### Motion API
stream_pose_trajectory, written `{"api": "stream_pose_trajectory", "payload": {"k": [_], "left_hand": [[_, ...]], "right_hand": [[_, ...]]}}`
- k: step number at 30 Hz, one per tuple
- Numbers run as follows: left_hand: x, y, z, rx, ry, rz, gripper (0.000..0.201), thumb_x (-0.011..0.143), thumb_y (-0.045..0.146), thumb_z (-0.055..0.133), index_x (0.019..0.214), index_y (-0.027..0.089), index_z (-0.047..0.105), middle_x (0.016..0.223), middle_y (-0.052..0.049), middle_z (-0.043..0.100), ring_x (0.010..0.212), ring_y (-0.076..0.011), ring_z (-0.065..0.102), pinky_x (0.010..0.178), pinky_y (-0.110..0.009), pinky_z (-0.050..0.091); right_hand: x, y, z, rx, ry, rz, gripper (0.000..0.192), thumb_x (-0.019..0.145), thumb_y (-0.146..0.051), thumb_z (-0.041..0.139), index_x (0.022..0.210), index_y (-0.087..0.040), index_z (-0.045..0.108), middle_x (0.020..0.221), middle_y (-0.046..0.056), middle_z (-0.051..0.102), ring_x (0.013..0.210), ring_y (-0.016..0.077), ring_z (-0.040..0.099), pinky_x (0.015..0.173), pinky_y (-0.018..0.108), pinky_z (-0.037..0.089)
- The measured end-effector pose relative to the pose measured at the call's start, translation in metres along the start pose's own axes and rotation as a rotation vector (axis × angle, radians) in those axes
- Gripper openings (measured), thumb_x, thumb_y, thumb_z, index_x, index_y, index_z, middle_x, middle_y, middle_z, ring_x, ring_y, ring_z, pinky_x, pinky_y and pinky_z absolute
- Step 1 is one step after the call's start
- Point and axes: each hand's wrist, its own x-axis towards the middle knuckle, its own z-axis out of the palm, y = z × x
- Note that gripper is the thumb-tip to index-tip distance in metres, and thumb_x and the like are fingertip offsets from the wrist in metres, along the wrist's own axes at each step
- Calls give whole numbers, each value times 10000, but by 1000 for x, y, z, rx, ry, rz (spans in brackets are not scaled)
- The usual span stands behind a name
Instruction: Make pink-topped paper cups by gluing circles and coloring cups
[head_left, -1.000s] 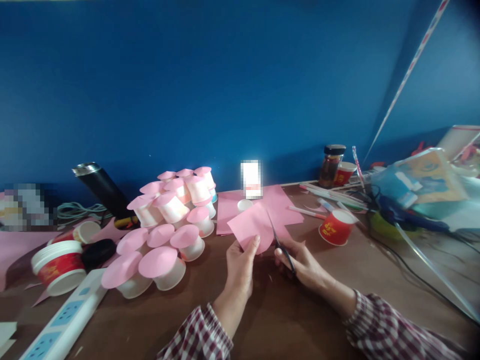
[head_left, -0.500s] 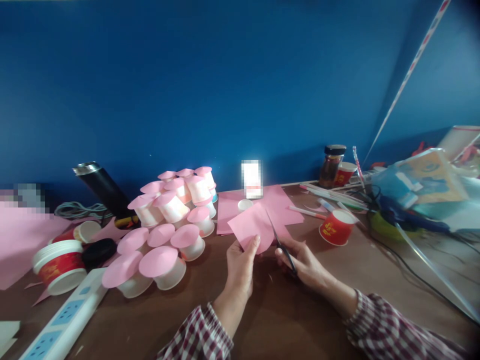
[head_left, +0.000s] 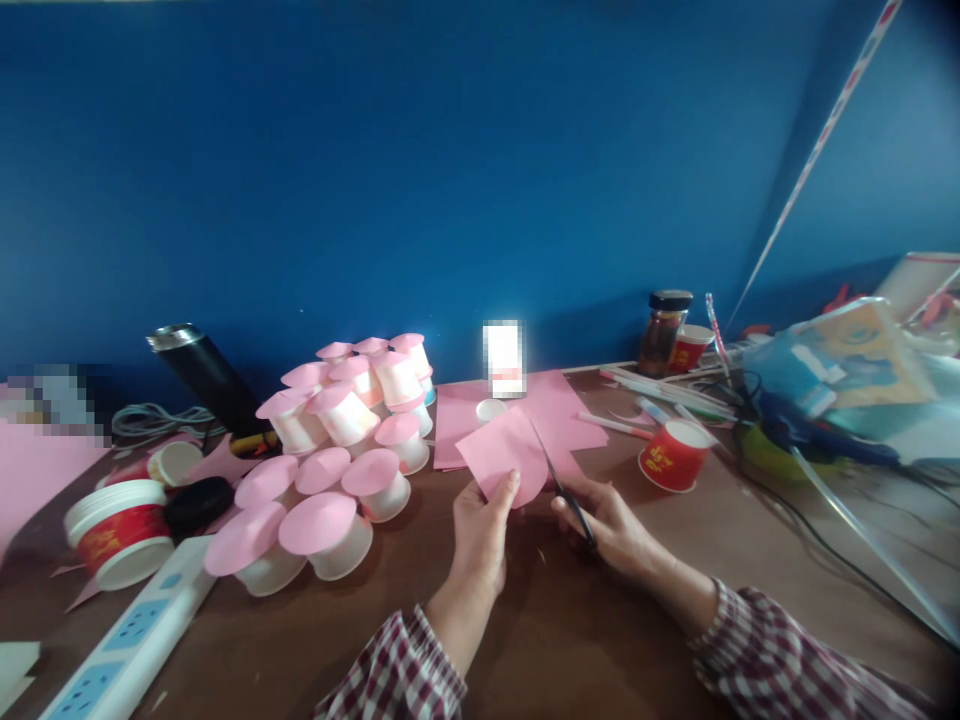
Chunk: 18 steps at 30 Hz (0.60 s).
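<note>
My left hand (head_left: 484, 540) pinches a piece of pink paper (head_left: 501, 450) between thumb and fingers; its lower right edge is curved. Black-handled scissors (head_left: 576, 515) are gripped in my right hand (head_left: 611, 530), their blades at the paper's right edge. Behind the held piece lie pink sheets (head_left: 562, 410) on the table, with a small white cup (head_left: 491, 410) on them. To the left stand several white paper cups topped with shallow pink paper cones (head_left: 319, 522), some stacked at the back.
A red paper cup (head_left: 675, 457) stands right of my hands, near several straws (head_left: 667, 392). At left are a white power strip (head_left: 131, 635), red-and-white cups (head_left: 120, 535) and a leaning black flask (head_left: 206, 380). A jar (head_left: 664, 335) and plastic bags (head_left: 855, 365) stand at right.
My hands, the paper and the scissors look almost unchanged. At the far left, the large pink sheet has shifted slightly.
</note>
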Motion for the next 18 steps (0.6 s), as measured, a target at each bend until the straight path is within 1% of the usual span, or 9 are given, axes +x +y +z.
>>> {"api": "stream_pose_trajectory", "payload": {"k": [3,9,18], "left_hand": [[1,-1,-1,10,-4,4,430,670,417,738,924,75,673,792,-100,690,662,-155,608,610,-261,456],[2,-1,-1,17,-11,0,413,682,410,732,923,79,670,802,-100,684,680,-155,603,620,-263,451],[1,2,0,11,8,-10,391,665,403,745,892,95,668,769,-75,675,661,-141,586,595,-247,434]], "right_hand": [[1,-1,-1,-9,-10,-12,377,767,-441,669,936,-106,632,580,-41,492,512,71,422,455,194,323],[0,-1,-1,-17,0,3,396,772,-421,669,986,-89,634,571,-41,486,509,72,416,455,193,326],[0,0,-1,-24,4,25,413,769,-436,667,981,-83,639,555,-45,479,484,64,399,437,190,311]]}}
